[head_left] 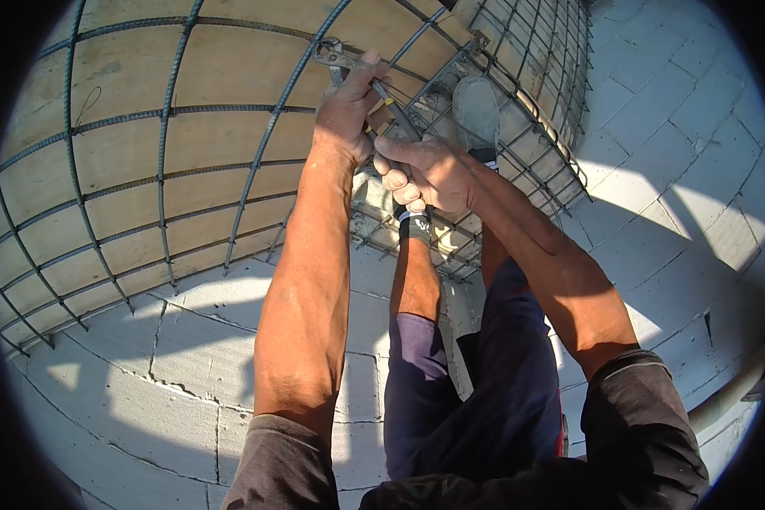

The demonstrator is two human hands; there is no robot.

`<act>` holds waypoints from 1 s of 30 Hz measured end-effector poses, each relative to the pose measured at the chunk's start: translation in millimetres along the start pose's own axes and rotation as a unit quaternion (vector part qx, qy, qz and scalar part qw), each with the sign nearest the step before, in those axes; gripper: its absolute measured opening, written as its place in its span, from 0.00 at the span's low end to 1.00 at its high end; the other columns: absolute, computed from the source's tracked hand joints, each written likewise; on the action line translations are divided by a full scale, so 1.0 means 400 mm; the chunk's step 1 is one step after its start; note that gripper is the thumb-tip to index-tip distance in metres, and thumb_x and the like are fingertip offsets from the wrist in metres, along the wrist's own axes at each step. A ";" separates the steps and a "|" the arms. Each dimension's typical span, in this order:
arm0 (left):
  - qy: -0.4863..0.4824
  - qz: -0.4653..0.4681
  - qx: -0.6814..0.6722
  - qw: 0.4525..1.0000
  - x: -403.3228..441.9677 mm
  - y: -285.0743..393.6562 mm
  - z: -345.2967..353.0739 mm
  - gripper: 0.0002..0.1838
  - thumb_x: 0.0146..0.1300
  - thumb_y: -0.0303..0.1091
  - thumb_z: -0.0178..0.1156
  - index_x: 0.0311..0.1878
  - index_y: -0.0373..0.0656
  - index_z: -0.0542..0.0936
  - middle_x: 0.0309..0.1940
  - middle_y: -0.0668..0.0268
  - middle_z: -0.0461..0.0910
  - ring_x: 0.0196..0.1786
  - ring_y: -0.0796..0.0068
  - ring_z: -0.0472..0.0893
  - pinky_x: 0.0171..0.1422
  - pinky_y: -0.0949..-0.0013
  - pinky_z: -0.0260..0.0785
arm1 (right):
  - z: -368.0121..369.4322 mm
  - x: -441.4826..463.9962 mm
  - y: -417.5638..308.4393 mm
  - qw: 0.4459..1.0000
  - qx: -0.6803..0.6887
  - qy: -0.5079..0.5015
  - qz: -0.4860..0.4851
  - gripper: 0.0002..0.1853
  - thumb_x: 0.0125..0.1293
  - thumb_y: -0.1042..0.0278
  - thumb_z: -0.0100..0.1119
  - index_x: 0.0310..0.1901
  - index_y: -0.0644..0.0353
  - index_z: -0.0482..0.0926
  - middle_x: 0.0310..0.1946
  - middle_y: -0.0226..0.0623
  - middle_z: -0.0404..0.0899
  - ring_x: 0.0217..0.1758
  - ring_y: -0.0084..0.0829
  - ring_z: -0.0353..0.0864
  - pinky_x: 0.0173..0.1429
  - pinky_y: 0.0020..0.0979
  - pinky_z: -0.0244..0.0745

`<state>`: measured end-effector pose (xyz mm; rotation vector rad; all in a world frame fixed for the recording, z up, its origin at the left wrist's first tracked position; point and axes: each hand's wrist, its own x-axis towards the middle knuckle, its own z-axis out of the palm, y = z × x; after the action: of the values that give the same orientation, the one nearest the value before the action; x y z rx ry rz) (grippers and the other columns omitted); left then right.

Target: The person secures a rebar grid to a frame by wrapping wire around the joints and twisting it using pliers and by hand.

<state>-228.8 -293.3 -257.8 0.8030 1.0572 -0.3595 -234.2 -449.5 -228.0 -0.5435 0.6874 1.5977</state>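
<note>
Metal pincers (pixel 335 58) with yellow-marked dark handles lie between my two hands, their jaws close to a crossing of ribbed steel bars. My left hand (pixel 346 112) is closed around them just behind the jaws, with its thumb raised along the tool. Lower down, my right hand (pixel 433 170) is closed on the handle end, fingers curled under. Behind both hands runs a curved rebar grid (pixel 168 110). Whether the jaws touch a bar or wire I cannot tell.
Curved wooden boards (pixel 123 72) stand behind the grid. More rebar mesh (pixel 535 51) rises at upper right. My shoe (pixel 476 106) is among the bars. Pale blocks (pixel 178 416) with joints and shadows form the floor. A thin loose wire (pixel 89 100) hangs at left.
</note>
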 end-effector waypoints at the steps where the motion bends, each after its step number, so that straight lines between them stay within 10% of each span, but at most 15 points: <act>1: -0.035 -0.015 -0.064 0.997 -0.005 0.005 0.009 0.23 0.71 0.50 0.61 0.55 0.38 0.76 0.38 0.61 0.81 0.39 0.69 0.80 0.54 0.59 0.75 | 0.000 -0.002 -0.001 0.999 0.031 -0.010 0.017 0.21 0.74 0.44 0.58 0.36 0.57 0.77 0.22 0.23 0.70 0.20 0.17 0.64 0.22 0.20 0.60; 5: -0.127 -0.022 -0.180 0.975 0.015 -0.011 -0.015 0.13 0.77 0.44 0.54 0.48 0.43 0.74 0.28 0.70 0.75 0.34 0.71 0.78 0.52 0.56 0.77 | -0.034 0.016 0.007 0.999 -0.004 -0.046 -0.012 0.23 0.72 0.43 0.60 0.43 0.59 0.79 0.25 0.26 0.74 0.22 0.20 0.70 0.26 0.22 0.67; 15: -0.136 -0.015 -0.197 0.971 0.029 -0.025 -0.001 0.13 0.75 0.45 0.58 0.42 0.45 0.73 0.21 0.75 0.68 0.28 0.76 0.72 0.40 0.60 0.74 | -0.041 -0.096 0.351 0.862 -0.220 0.395 -0.229 0.22 0.70 0.60 0.63 0.59 0.62 0.75 0.47 0.37 0.80 0.48 0.26 0.81 0.51 0.30 0.77; 18: -0.121 -0.007 -0.176 0.977 0.028 -0.025 -0.004 0.13 0.74 0.44 0.60 0.42 0.44 0.73 0.21 0.75 0.67 0.27 0.76 0.71 0.39 0.61 0.73 | 0.040 -0.151 0.342 0.765 -0.530 0.340 -0.137 0.26 0.65 0.61 0.66 0.60 0.66 0.75 0.49 0.47 0.79 0.51 0.41 0.81 0.60 0.38 0.75; 19: -0.106 -0.005 -0.162 0.981 0.027 -0.024 -0.002 0.13 0.74 0.44 0.60 0.41 0.44 0.73 0.22 0.75 0.67 0.26 0.76 0.71 0.38 0.60 0.72 | 0.137 -0.175 0.249 0.839 -0.388 0.363 -0.117 0.27 0.61 0.63 0.69 0.59 0.66 0.75 0.52 0.52 0.76 0.56 0.52 0.78 0.63 0.45 0.73; 22: -0.069 0.006 -0.150 0.986 0.027 -0.034 0.012 0.13 0.74 0.43 0.59 0.40 0.44 0.73 0.22 0.74 0.67 0.26 0.77 0.70 0.37 0.62 0.72 | 0.157 -0.162 0.120 0.686 -0.556 0.381 -0.275 0.32 0.59 0.63 0.70 0.63 0.66 0.72 0.57 0.52 0.73 0.63 0.53 0.73 0.67 0.45 0.69; 28: 0.034 0.030 -0.122 0.992 0.038 -0.040 0.067 0.15 0.75 0.41 0.55 0.35 0.41 0.74 0.23 0.70 0.70 0.25 0.76 0.72 0.33 0.67 0.71 | 0.095 0.029 0.081 0.441 -0.687 0.528 -0.232 0.42 0.60 0.59 0.65 0.73 0.65 0.58 0.67 0.50 0.64 0.72 0.53 0.61 0.70 0.67 0.55; 30: 0.080 0.041 -0.092 0.992 0.043 -0.047 0.073 0.16 0.74 0.42 0.55 0.33 0.40 0.74 0.24 0.69 0.72 0.25 0.75 0.72 0.32 0.68 0.71 | 0.077 0.079 0.084 0.441 -0.677 0.550 -0.210 0.40 0.62 0.56 0.62 0.73 0.62 0.59 0.66 0.50 0.65 0.72 0.54 0.62 0.67 0.72 0.52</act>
<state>-213.7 -325.4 -273.4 0.7161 1.1850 -0.1256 -270.7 -407.9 -223.6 -2.8603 -0.1490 0.7400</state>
